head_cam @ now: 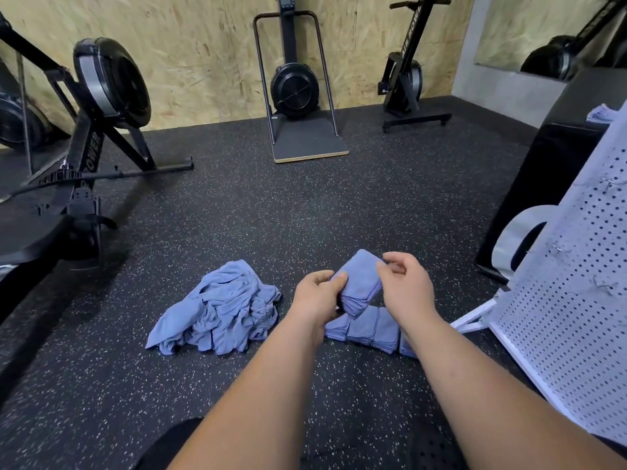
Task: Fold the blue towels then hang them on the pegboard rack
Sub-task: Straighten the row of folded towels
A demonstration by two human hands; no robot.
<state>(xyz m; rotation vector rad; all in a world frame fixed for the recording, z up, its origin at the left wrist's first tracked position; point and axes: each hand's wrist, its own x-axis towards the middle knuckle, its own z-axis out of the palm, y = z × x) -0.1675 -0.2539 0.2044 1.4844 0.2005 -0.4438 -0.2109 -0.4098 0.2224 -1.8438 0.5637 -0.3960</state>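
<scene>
folded blue towel (359,283) above folded stack (368,325)

1 held towel (359,279), 4 folded towels (364,325) on flr, 1 crumpled pile (224,310), 1 pegboard (576,283)

Both bare forearms extend forward and converge. The left grip (317,296), thumb uppermost, clasps the left side of a folded towel (359,283). The right grip (405,283), just to its right with the towel between them, curls its fingers (385,266) onto the towel's right edge.
</scene>
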